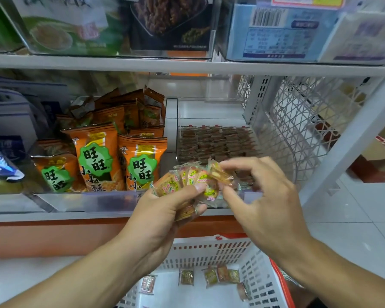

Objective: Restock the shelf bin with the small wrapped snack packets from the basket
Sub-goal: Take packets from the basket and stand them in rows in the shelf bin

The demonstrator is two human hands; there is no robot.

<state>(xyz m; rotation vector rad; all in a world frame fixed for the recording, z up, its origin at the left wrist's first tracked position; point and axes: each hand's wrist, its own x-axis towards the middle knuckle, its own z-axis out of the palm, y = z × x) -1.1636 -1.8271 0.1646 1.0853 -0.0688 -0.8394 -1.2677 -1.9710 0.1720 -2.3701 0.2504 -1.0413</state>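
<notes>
Basket (262,283) below; left hand (165,210) grips packets (187,178), right hand (260,192) pinches one

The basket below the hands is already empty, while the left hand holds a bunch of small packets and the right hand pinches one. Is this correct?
Not quite: the head view shows the basket holds several loose packets. The rest stands: the left hand holds a bunch, the right hand pinches one.
</notes>
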